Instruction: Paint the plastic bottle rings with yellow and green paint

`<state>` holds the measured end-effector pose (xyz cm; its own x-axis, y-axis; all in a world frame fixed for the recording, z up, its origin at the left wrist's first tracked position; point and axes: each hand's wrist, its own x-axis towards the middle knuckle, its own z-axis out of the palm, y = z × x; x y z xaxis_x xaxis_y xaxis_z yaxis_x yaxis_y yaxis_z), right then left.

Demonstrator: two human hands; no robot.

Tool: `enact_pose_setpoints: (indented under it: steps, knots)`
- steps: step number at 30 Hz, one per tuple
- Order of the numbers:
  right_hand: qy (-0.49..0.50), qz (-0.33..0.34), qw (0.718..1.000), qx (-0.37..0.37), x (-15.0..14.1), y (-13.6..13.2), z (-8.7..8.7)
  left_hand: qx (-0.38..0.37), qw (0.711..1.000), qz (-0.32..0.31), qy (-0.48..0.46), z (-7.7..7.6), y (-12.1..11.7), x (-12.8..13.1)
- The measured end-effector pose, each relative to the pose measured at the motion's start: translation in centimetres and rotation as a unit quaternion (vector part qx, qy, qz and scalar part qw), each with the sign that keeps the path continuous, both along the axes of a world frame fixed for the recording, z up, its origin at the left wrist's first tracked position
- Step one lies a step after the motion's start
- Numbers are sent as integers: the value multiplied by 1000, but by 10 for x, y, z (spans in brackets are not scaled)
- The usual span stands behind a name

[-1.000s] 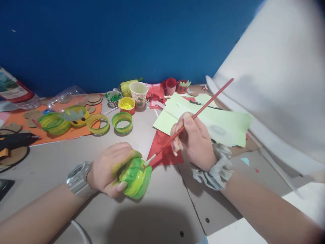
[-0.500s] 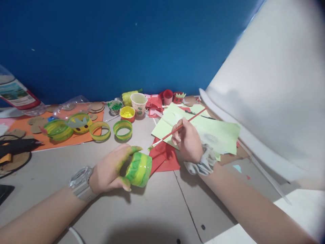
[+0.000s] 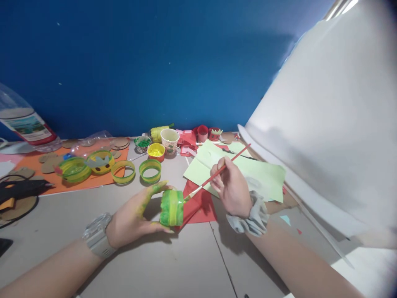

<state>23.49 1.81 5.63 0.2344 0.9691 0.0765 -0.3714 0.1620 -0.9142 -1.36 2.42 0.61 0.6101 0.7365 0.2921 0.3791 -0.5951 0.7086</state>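
Note:
My left hand (image 3: 133, 215), smeared with yellow-green paint, grips a green and yellow painted plastic ring (image 3: 171, 207) between thumb and fingers, just above the tabletop. My right hand (image 3: 231, 186) pinches a red-handled paintbrush (image 3: 217, 173); its bristle tip touches the ring's right side. A watch sits on my left wrist and a grey scrunchie on my right wrist.
Painted rings (image 3: 150, 170) lie on the table and on an orange sheet (image 3: 77, 174). Cups of yellow paint (image 3: 156, 151) and green paint (image 3: 142, 143), a paper cup (image 3: 169, 140) and red cups stand at the back. Light green paper (image 3: 248, 169) and red paper (image 3: 201, 205) lie at right. A glue gun (image 3: 21, 188) is at left.
The brush lifted off the ring, swung away, then came back to its right side. My left hand turned the ring from lying tilted to standing on edge. The view tilted up.

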Motion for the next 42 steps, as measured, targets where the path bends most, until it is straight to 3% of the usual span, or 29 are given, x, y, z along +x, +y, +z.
enact_pose_setpoints:
  steps: [6,13,18,23,29,34,39,42]
  knots:
    - [-66,3,996,64,2,-14,9,58,996,-63,18,3,4,1]
    - [-124,10,990,69,7,-13,1,133,977,-163,33,0,8,3]
    - [-141,-9,983,116,11,-15,6,159,975,-148,42,-1,6,3]
    - [-178,39,969,170,8,-29,10,171,970,-160,65,-3,6,3]
    - [-203,2,949,241,9,-36,11,188,970,-140,56,-1,5,3]
    - [-216,58,938,266,9,-39,13,222,960,-155,67,3,4,5]
    - [-217,27,932,290,11,-39,12,230,957,-165,65,5,4,8]
    - [-192,53,933,298,12,-40,12,234,958,-155,62,5,4,8]
